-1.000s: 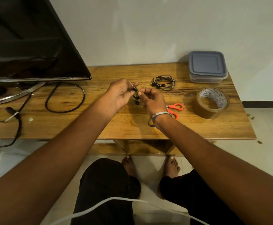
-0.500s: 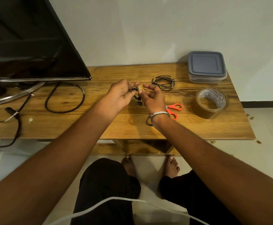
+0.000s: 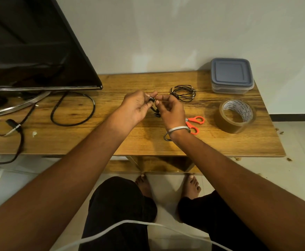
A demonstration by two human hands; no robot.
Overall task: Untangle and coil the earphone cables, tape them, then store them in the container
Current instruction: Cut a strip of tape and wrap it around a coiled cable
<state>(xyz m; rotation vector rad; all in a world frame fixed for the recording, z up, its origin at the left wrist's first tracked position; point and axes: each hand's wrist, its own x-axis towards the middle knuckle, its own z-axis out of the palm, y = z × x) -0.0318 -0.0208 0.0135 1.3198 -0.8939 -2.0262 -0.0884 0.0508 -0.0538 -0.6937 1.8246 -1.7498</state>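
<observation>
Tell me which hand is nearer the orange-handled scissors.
Right. The right hand is just left of the scissors, its wrist overlapping them in view; the left hand is farther left.

Table (image 3: 148,142) is wood-grain, brown, semi-matt with dark streaks; the container (image 3: 231,77) is clear plastic with a matt grey-blue plastic lid, and the tape roll (image 3: 237,115) is glossy brown film on a printed paper core. Scissors (image 3: 195,122) have glossy orange plastic handles, the bangle (image 3: 178,130) on the right wrist looks like shiny metal, and the coiled earphone cable (image 3: 184,93) is thin black rubbery cord. TV screen (image 3: 30,48) is glossy black, the wall (image 3: 166,33) matt painted.
</observation>
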